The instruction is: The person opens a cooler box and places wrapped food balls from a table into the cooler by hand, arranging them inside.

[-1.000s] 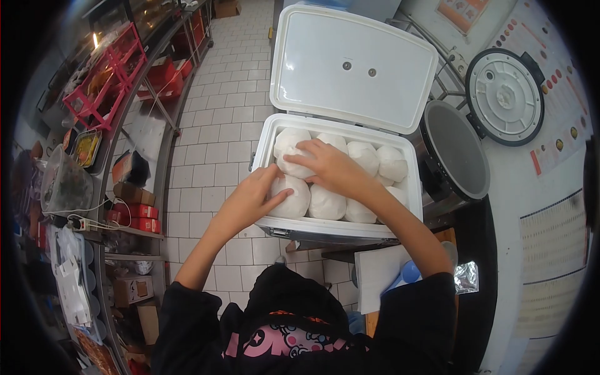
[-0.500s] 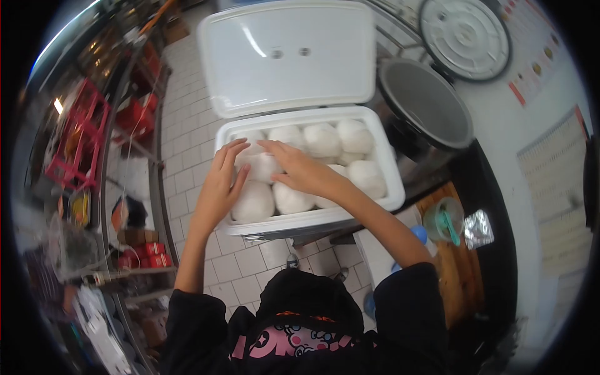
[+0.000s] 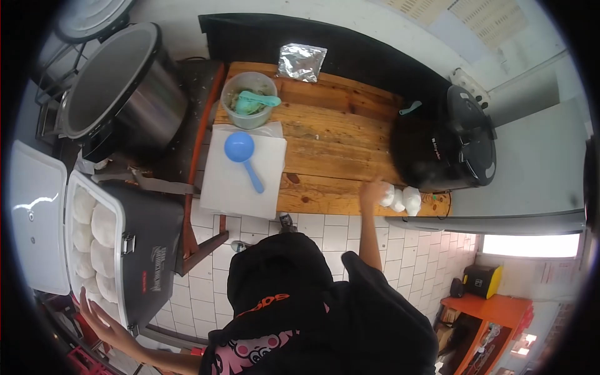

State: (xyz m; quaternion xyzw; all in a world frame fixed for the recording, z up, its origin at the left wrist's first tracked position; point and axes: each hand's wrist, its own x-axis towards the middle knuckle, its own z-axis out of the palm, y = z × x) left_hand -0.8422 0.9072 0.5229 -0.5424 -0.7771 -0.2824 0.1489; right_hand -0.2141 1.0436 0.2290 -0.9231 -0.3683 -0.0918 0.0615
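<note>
Round white bundles in thin clear wrap (image 3: 103,259) fill the open cooler box (image 3: 145,250) at the left. My left hand (image 3: 103,326) is open at the box's near end, fingers stretched along its rim by the bundles. On the far side, my right hand (image 3: 373,190) reaches over the front edge of the wooden table (image 3: 331,150). Motion smears its fingers, so their grip is unclear. Right beside it lie a few smaller white bundles (image 3: 410,200); whether the hand touches the closest one I cannot tell.
A blue ladle (image 3: 240,148) lies on white sheets (image 3: 215,181). Behind it stands a plastic tub (image 3: 232,119) with a turquoise spoon (image 3: 259,100). Foil (image 3: 302,61) lies at the back, a black cooker (image 3: 437,150) to the right, a big open pot (image 3: 125,94) to the left.
My view has swung right, from the cooler box to the wooden table. Both hands were over the bundles; my right hand has moved away to the table, while my left stays by the box.
</note>
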